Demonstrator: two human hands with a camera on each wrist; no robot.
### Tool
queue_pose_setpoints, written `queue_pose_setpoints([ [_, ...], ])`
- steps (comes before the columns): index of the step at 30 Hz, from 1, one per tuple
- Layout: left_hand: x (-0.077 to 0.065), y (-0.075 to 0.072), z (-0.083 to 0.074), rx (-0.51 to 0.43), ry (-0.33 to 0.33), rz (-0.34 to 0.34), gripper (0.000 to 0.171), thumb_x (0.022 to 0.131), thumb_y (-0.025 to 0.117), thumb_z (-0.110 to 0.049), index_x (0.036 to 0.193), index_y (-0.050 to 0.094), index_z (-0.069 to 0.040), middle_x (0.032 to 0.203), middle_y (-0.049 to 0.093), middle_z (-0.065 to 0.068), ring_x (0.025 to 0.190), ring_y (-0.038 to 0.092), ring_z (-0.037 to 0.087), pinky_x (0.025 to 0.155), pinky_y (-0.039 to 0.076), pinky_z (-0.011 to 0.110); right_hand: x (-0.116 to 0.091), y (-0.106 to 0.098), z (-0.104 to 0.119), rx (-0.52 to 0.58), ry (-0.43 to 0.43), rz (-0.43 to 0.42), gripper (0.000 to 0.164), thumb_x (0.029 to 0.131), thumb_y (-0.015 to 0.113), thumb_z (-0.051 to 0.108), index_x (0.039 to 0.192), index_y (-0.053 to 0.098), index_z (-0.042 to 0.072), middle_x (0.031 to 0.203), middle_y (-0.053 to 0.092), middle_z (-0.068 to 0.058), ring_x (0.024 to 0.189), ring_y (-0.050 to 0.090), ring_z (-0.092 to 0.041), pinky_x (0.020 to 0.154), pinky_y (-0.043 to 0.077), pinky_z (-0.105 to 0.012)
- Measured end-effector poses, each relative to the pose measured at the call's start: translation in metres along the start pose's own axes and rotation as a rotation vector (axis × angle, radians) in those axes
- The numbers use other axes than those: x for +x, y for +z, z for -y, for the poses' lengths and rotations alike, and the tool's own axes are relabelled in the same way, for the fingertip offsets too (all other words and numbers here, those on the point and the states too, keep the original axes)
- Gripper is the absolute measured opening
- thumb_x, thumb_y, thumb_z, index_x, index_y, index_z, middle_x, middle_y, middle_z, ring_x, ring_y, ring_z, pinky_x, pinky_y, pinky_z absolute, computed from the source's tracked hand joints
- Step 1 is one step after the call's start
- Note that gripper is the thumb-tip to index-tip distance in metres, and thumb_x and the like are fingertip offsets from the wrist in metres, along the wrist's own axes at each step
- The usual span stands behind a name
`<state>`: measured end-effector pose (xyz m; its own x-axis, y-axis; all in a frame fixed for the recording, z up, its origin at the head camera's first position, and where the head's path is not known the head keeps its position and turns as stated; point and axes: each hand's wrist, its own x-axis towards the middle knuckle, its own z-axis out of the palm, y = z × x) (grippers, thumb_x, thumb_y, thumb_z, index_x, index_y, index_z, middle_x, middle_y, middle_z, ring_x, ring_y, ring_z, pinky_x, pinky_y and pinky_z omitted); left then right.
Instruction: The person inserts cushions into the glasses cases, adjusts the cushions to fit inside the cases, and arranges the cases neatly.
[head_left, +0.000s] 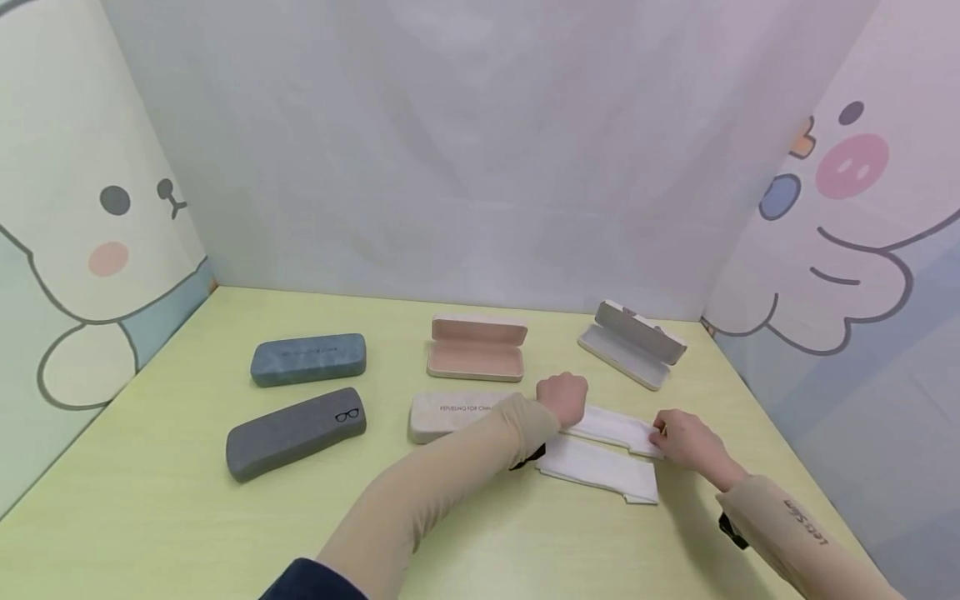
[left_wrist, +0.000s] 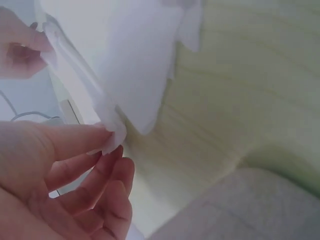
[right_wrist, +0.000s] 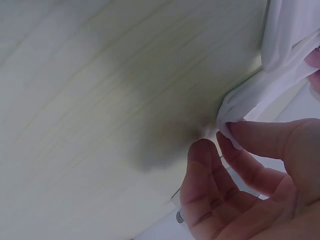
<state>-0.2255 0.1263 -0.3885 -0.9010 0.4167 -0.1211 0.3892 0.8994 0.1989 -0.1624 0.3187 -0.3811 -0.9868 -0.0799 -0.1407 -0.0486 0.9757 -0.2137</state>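
White cloth (head_left: 611, 427), pinched w/ L grip (head_left: 562, 400) & R grip (head_left: 690, 448), over yellow tabletop (head_left: 150, 483), cartoon-print walls (head_left: 862, 250) either side

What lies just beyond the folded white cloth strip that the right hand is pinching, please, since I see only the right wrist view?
Observer: An oblong, grey-lined hinged case lies open beyond the folded white cloth strip.
Operator: Thank you; how is the left hand holding the strip, please?
Observer: It pinches it between thumb and fingers.
Operator: And which item lies farthest left on the pale yellow table, please?
Observer: A closed, dark grey, oblong case with a small black glasses print near its right end.
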Motion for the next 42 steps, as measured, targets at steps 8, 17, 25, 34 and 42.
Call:
queue_pose_setpoints([
  [8,-0.008,-0.025,0.014,-0.105,0.01,0.007,0.02,0.097,0.048,-0.011,0.088,0.065,-0.014,0.086,0.066,0.0,0.067,0.053,0.012,0.058,0.047,0.029,0.003,-0.018,0.009,-0.013,-0.022,-0.016,0.013,0.089,0.057,0.006,0.091,0.062,-0.006,0.077,0.062,-0.012,0.067,0.052,-0.02,0.056,0.043,-0.033],
  [17,-0.01,-0.064,0.051,-0.174,0.094,0.049,0.038,0.086,0.054,-0.001,0.057,0.034,-0.015,0.051,0.028,-0.005,0.046,0.025,0.008,0.043,0.026,0.02,0.017,-0.044,0.032,0.009,-0.099,-0.067,0.013,0.09,0.056,0.008,0.085,0.06,-0.004,0.071,0.058,-0.01,0.062,0.049,-0.019,0.052,0.038,-0.031],
  [25,-0.022,-0.092,0.091,-0.302,0.033,0.05,0.035,0.088,0.061,-0.007,0.058,0.043,-0.014,0.062,0.038,-0.006,0.053,0.032,0.008,0.048,0.029,0.019,0.035,-0.052,0.066,0.02,-0.18,-0.098,0.014,0.092,0.055,0.008,0.086,0.063,-0.003,0.071,0.059,-0.009,0.059,0.049,-0.016,0.053,0.038,-0.028],
  [34,-0.036,-0.103,0.138,-0.35,-0.043,0.002,0.012,0.088,0.065,-0.009,0.094,0.07,0.0,0.097,0.068,0.008,0.075,0.054,0.014,0.071,0.048,0.026,0.06,-0.05,0.108,0.045,-0.213,-0.137,0.017,0.093,0.054,0.009,0.08,0.06,0.0,0.068,0.056,-0.008,0.058,0.048,-0.017,0.053,0.036,-0.028],
  [42,-0.042,-0.104,0.18,-0.341,-0.126,-0.052,0.019,0.086,0.064,-0.008,0.102,0.069,0.001,0.109,0.069,0.014,0.085,0.061,0.02,0.076,0.052,0.033,0.086,-0.043,0.147,0.047,-0.25,-0.126,0.018,0.094,0.054,0.009,0.096,0.064,-0.005,0.084,0.067,-0.016,0.068,0.058,-0.022,0.061,0.047,-0.033],
])
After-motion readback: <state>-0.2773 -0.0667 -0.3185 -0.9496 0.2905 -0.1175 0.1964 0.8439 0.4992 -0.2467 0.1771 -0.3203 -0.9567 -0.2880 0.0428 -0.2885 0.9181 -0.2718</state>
